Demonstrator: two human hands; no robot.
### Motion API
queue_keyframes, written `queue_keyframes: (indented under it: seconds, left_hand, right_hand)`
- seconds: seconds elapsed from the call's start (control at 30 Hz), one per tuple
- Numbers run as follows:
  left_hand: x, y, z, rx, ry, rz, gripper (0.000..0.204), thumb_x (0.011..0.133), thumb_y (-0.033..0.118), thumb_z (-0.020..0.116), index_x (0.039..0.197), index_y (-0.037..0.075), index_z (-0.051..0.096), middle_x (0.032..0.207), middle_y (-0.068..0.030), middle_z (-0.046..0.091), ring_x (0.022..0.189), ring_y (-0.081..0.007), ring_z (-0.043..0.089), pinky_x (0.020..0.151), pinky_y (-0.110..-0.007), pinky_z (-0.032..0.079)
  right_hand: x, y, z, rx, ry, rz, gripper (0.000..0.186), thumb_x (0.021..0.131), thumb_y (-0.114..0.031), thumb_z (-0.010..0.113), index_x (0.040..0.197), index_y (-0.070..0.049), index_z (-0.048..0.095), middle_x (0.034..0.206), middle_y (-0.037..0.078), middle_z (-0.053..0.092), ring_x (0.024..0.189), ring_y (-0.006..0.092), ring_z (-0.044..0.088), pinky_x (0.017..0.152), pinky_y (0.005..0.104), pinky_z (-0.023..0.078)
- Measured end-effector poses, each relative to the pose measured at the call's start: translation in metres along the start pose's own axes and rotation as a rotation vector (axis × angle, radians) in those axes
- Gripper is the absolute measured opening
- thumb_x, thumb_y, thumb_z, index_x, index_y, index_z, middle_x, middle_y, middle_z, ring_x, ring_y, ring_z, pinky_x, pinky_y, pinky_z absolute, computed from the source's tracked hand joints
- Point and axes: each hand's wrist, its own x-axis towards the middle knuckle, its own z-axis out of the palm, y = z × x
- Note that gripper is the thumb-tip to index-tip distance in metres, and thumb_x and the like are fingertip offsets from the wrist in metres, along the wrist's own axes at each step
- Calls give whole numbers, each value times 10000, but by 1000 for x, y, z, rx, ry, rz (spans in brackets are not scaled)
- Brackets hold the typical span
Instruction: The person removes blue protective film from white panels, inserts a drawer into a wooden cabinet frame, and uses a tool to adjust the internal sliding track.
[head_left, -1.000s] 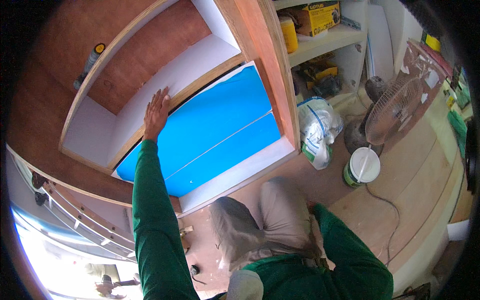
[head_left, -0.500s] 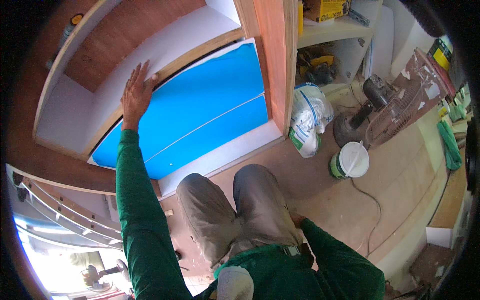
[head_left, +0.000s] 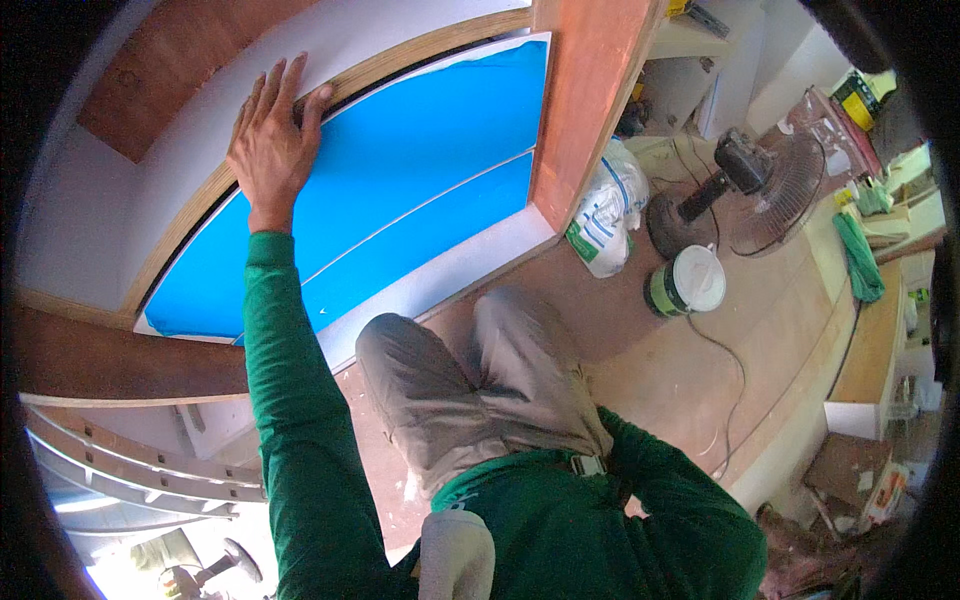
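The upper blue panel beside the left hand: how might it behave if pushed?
The upper blue panel seems stiff: it shows no sag. Its blue covering might peel, since its top edge looks uneven. It may shift slightly, since it looks apart from the wooden rail above.

Bright blue panels (head_left: 430,130) front the reddish-brown cabinet (head_left: 590,90). The left sleeve (head_left: 300,400) is deep green, the trousers (head_left: 430,390) greyish-brown. Over by the cabinet's right edge lies a white bag (head_left: 610,205) with blue stripes and a green patch.

Left hand (head_left: 272,150) spread wider; right hand now out of sight by thigh (head_left: 530,365); fan head (head_left: 775,187) turned
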Motion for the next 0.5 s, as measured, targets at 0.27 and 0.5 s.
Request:
queue_keyframes:
  seconds: [0.27,0.5]
  left_hand:
    - [-2,1,5,-58,63,80,490,1059,542,556,1434,248,668,1434,-94,681,1365,-335,619,1173,-497,474]
    - [-9,-7,-4,-62,27,41,444,1076,457,570,1444,228,669,1442,-94,675,1388,-321,599,1184,-483,451]
  right_hand:
    - [-40,-5,-6,54,195,65,482,1026,-129,606,1480,14,526,1419,230,617,1221,325,621,1042,458,502]
    - [-29,16,-30,89,432,5,477,1023,-141,623,1472,2,545,1449,224,607,1266,329,606,1073,457,490]
